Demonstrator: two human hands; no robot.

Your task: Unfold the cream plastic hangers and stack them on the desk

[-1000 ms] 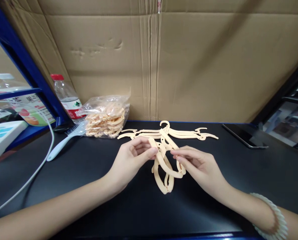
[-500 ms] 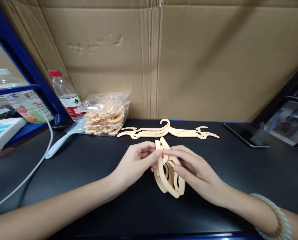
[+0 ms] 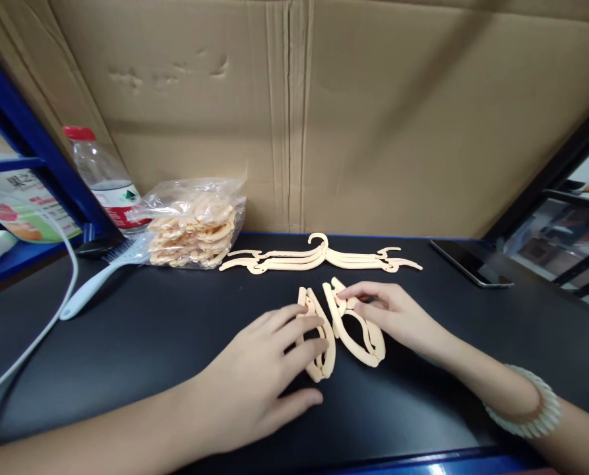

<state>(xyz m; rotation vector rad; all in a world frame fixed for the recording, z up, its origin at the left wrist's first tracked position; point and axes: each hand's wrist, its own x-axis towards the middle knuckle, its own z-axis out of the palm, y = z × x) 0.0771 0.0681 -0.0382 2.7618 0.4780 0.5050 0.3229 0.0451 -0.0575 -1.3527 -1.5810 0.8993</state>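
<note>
Two folded cream plastic hangers lie side by side on the black tabletop in front of me. My left hand (image 3: pixel 259 369) rests over the left folded hanger (image 3: pixel 330 359), its fingers spread and partly covering it. With thumb and fingertips my right hand (image 3: pixel 398 320) grips the upper end of the right folded hanger (image 3: pixel 371 356), whose lower end angles toward me. Just beyond them, an unfolded cream hanger (image 3: pixel 348 259) lies with its arms stretched out and its hook pointing away.
A clear bag (image 3: pixel 195 231) of folded hangers sits at the back left, beside a pale blue hairbrush (image 3: pixel 96 280) and a red-capped bottle (image 3: pixel 103 175). A white cable (image 3: pixel 51 326) crosses the left side. A phone (image 3: pixel 472 264) lies back right. Cardboard (image 3: pixel 398 119) walls the back.
The folded hangers, held together between both hands before, are now apart on the table. My left hand has spread its fingers over one; my right hand has moved right with the other.
</note>
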